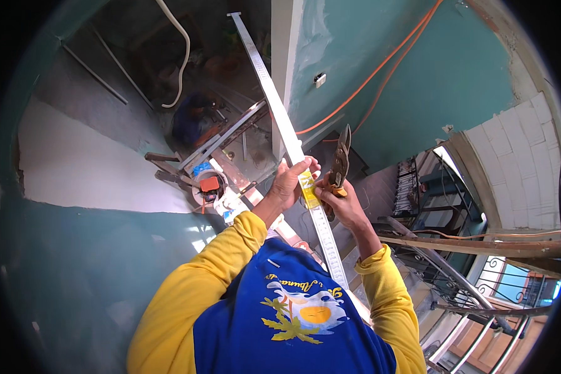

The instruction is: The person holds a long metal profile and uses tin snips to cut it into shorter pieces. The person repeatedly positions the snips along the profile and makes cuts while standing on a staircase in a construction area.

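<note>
A long, narrow, light-coloured metal channel (280,115) runs slantwise from the far middle down to my body. Rows of slots show along its near part, and a yellow band (308,189) wraps it between my hands. My left hand (287,184) grips the channel from its left side, fingers curled around it. On the other side my right hand (346,202) is closed on dark metal snips (340,159) with yellow-orange handles. The snips' blades point up and away, apart from the channel. Fingers of this hand are close against the channel; whether they press it is unclear.
A narrow plank bench (230,177) stands ahead, with a red-and-black tool (209,185) and blue material. A pale hose (187,50) hangs at upper left. Orange cables (361,81) cross the green wall. Stair railings (458,280) and a wooden beam (480,247) lie right.
</note>
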Demonstrator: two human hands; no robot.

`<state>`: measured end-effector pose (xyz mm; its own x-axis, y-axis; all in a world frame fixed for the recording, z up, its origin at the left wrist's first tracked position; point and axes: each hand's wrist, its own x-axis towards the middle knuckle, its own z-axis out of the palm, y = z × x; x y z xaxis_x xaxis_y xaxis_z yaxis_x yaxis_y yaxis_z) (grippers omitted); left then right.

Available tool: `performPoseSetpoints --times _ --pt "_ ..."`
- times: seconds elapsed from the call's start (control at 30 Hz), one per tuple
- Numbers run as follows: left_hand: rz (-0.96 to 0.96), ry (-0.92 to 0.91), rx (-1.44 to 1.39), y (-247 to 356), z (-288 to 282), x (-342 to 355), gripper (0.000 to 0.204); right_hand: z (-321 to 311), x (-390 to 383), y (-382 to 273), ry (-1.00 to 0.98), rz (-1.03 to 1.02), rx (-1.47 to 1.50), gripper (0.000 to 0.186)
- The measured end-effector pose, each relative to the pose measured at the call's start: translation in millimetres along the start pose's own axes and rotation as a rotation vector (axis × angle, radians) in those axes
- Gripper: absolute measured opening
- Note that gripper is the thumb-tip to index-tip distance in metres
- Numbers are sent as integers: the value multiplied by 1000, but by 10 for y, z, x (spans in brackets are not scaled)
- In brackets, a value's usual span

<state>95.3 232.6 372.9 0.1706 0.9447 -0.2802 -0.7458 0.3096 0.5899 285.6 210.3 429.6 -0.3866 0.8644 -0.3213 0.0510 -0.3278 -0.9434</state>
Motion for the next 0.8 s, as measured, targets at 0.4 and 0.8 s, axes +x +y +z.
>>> performPoseSetpoints --times 0.4,0.8 --pt "56 -116 -430 589 -307 500 12 -147 -676 272 123 101 12 32" --pt "86 167 -207 903 415 146 28 283 -527 -50 10 24 403 48"
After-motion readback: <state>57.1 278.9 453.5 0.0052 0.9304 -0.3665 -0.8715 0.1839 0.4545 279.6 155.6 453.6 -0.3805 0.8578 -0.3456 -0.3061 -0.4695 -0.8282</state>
